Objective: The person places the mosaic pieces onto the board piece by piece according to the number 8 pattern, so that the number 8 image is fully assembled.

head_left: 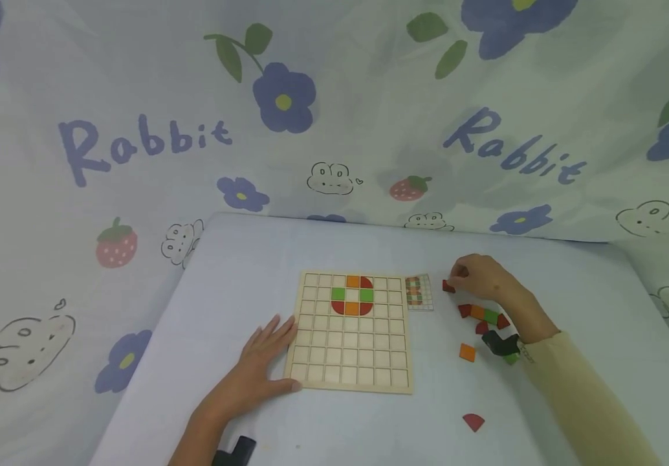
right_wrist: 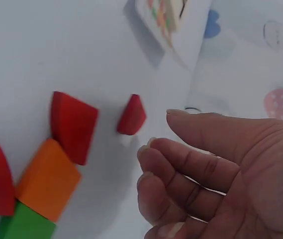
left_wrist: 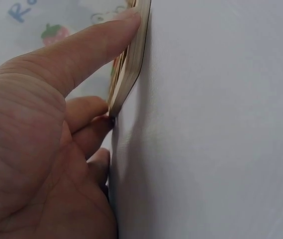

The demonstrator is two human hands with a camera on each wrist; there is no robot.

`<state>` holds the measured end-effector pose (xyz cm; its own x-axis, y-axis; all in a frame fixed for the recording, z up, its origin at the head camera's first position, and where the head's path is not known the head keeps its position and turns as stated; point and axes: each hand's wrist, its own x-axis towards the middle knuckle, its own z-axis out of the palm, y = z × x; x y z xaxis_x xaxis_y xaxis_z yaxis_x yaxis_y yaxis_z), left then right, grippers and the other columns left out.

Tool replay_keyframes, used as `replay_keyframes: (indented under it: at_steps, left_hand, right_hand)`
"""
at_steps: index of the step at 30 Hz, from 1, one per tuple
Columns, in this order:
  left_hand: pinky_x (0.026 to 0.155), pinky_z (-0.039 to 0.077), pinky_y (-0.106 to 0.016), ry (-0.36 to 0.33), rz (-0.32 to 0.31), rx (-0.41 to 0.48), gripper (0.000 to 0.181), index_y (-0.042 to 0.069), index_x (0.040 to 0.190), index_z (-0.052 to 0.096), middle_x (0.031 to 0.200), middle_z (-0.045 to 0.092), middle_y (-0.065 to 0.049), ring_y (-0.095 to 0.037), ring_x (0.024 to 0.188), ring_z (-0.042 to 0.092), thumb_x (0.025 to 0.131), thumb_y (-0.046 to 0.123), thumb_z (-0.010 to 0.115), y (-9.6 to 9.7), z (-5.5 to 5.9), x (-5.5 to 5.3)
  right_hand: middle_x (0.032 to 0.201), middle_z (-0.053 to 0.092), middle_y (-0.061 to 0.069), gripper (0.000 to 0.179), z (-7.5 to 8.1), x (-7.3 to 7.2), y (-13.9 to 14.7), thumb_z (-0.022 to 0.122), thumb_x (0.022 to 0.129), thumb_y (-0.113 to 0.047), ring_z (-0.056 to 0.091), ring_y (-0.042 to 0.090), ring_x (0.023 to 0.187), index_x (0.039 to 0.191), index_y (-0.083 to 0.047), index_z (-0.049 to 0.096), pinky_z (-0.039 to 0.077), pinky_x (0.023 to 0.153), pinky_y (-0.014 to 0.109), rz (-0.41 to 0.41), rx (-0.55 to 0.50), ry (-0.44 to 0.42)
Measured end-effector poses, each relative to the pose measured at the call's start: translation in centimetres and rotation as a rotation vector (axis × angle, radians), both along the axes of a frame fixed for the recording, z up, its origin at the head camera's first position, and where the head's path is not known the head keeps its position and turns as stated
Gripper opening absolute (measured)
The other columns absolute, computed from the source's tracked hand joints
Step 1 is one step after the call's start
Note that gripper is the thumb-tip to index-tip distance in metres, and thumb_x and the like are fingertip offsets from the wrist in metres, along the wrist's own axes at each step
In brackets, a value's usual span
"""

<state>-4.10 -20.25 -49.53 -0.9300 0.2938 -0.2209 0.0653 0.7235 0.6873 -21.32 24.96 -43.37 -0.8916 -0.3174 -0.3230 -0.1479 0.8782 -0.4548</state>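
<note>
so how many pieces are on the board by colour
On the board:
red: 3
orange: 2
green: 2
total: 7

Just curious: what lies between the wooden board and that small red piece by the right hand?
A small pattern card lies there, beside the wooden board, left of the red piece; the head view shows it.

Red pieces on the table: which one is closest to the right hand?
The small red piece lying alone just off the right hand's fingertips, nearest the pattern card. The other red pieces sit further back, in the cluster or apart.
</note>
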Motion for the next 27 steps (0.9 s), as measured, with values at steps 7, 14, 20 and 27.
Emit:
replay_keyframes:
  at_steps: [7, 14, 20, 27]
  left_hand:
    - [0.13, -0.004, -0.047, -0.015, 0.002, -0.005, 0.107, 0.023, 0.165, 0.03, 0.171, 0.017, 0.014, -0.018, 0.161, -0.001, 0.079, 0.045, 0.089, 0.1, 0.2, -0.1]
    - [0.13, -0.003, -0.046, -0.011, 0.004, -0.004, 0.106, 0.022, 0.165, 0.031, 0.171, 0.017, 0.013, -0.018, 0.161, -0.001, 0.079, 0.045, 0.089, 0.0, 0.2, 0.0]
    - [0.13, -0.004, -0.046, -0.01, -0.002, -0.004, 0.107, 0.023, 0.165, 0.03, 0.171, 0.017, 0.014, -0.018, 0.161, -0.001, 0.078, 0.046, 0.089, 0.0, 0.0, -0.1]
    - [0.13, -0.004, -0.046, -0.018, 0.004, -0.013, 0.107, 0.025, 0.166, 0.029, 0.171, 0.016, 0.015, -0.017, 0.161, -0.002, 0.079, 0.046, 0.088, -0.1, -0.1, -0.1]
  right_hand:
    - [0.09, 0.068, 0.008, 0.022, -1.4, -0.7, 0.4, 0.072, 0.097, -0.023, 0.059, 0.027, 0.086, 0.096, -0.001, 0.07, 0.054, 0.076, 0.04, -0.085, 0.023, -0.083]
    - [0.092, 0.067, 0.008, 0.022, -1.9, -0.8, 0.1, 0.072, 0.097, -0.023, 0.058, 0.026, 0.089, 0.096, -0.002, 0.072, 0.052, 0.076, 0.037, -0.115, -0.014, -0.135]
    - [0.091, 0.066, 0.008, 0.028, -2.2, 0.0, -0.1, 0.073, 0.098, -0.03, 0.057, 0.025, 0.085, 0.096, -0.002, 0.071, 0.051, 0.07, 0.033, -0.148, -0.02, -0.128]
    - [0.098, 0.068, 0.011, 0.031, -2.3, 0.4, -0.8, 0.073, 0.097, -0.031, 0.059, 0.027, 0.087, 0.103, 0.0, 0.07, 0.055, 0.072, 0.035, -0.179, 0.008, -0.114]
